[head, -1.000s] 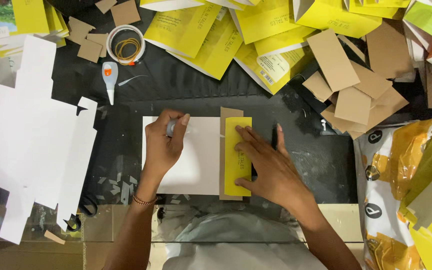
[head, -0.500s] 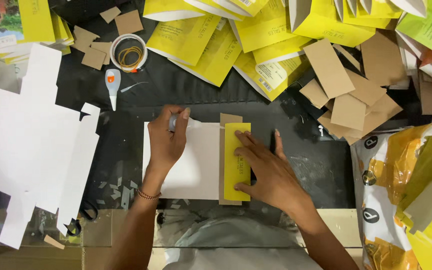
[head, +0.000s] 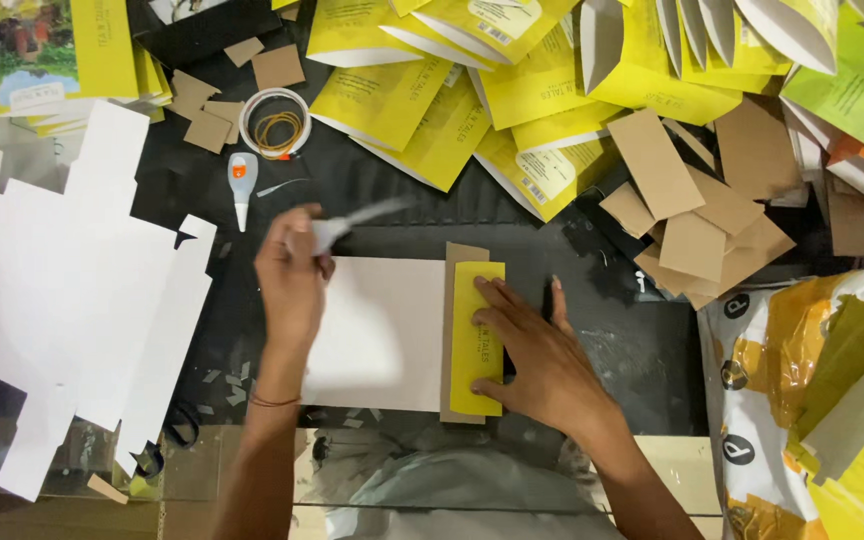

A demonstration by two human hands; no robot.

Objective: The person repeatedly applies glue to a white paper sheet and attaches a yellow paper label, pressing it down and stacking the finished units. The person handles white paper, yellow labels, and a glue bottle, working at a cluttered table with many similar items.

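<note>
the right hand (head: 532, 355) is lying flat, fingers spread, pressing the yellow printed paper strip (head: 477, 340) onto the brown cardboard backing (head: 449, 330) beside the white rectangular card (head: 382, 335). the left hand (head: 292, 285) is gripping a blurred grey-white tool (head: 357, 222), fingers curled shut, above the card's upper left corner.

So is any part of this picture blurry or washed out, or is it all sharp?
In the head view, the pale tool in the left hand is smeared by motion blur, so its shape is unclear; the right hand, pressing on the yellow flap, looks sharp; the white card sheets at the left appear bright and nearly featureless; the glossy orange bags at the right catch some glare.
</note>
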